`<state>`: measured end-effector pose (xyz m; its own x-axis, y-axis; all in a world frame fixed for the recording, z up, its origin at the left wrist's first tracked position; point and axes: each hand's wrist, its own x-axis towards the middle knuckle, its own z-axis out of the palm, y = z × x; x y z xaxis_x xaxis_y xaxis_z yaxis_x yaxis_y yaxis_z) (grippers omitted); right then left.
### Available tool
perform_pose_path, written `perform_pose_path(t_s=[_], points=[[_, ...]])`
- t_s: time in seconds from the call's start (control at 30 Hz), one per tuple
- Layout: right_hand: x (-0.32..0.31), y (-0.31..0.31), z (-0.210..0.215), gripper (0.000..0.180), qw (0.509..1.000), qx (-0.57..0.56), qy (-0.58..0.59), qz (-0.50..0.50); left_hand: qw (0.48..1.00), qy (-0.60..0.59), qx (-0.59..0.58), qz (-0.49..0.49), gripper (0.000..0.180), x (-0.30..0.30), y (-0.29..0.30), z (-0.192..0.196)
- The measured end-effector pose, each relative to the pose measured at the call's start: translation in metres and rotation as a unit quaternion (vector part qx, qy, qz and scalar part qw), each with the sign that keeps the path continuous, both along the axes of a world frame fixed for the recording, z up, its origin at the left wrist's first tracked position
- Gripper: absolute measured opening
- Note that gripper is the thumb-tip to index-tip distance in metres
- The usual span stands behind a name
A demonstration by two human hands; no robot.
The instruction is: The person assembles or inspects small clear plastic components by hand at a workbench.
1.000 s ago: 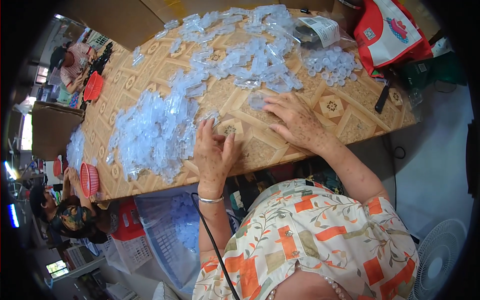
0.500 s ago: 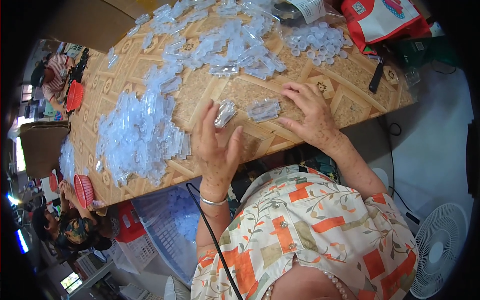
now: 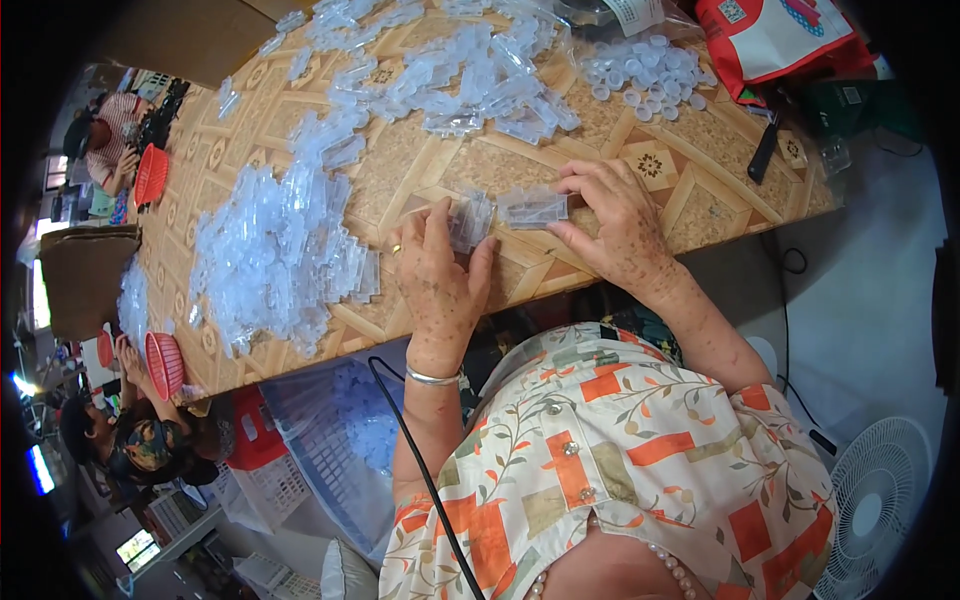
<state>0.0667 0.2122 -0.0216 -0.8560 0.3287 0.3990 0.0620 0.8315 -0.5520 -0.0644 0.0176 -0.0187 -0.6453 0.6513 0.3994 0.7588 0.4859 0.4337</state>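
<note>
My left hand [image 3: 440, 285] has its fingers and thumb closed around a clear plastic piece [image 3: 470, 220] near the table's front edge. Just right of it lies a second clear, rectangular plastic piece [image 3: 532, 207], longer and set almost crosswise. The thumb and fingers of my right hand [image 3: 618, 235] close on this one's right end. Only a small gap parts the two pieces. A large heap of similar clear pieces [image 3: 275, 255] is left of my left hand, and more of them [image 3: 480, 75] spread beyond both hands.
Small round translucent caps [image 3: 650, 75] are piled at the far right, near a red and white bag [image 3: 785, 45]. A black-handled tool [image 3: 765, 150] lies by the table's right edge. Two people sit on the left near red baskets [image 3: 165, 365]. A white fan [image 3: 875, 500] stands lower right.
Both hands have closed in on the two clear pieces, my right hand moving slightly left. The left piece has shifted right and turned, and the gap between the pieces is narrower.
</note>
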Motion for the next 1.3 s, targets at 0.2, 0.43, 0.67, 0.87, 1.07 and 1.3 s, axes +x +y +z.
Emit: perform_pose_path(t_s=[0.2, 0.43, 0.67, 0.87, 1.07, 1.3], points=[[0.000, -0.001, -0.002, 0.040, 1.000, 0.004, 0.001, 0.008, 1.000, -0.019, 0.004, -0.008, 0.058, 0.007, 0.001, -0.001], [0.001, 0.001, -0.001, 0.040, 0.999, 0.009, -0.014, 0.031, 1.000, -0.017, 0.020, -0.015, 0.056, 0.006, -0.005, -0.006], [-0.008, 0.001, 0.000, 0.044, 0.996, 0.047, -0.021, 0.074, 0.998, 0.009, 0.063, -0.012, 0.049, 0.001, -0.009, -0.013], [-0.028, -0.022, -0.003, 0.047, 0.993, 0.024, -0.012, 0.112, 0.996, -0.003, 0.063, -0.062, 0.048, 0.009, -0.003, 0.000], [-0.039, 0.007, 0.013, 0.052, 0.993, 0.116, -0.003, 0.006, 0.998, 0.038, 0.037, 0.033, 0.042, -0.002, -0.018, -0.011], [-0.025, 0.030, 0.008, 0.046, 0.990, 0.134, -0.035, -0.031, 0.994, 0.063, 0.034, 0.088, 0.046, -0.001, -0.019, -0.013]])
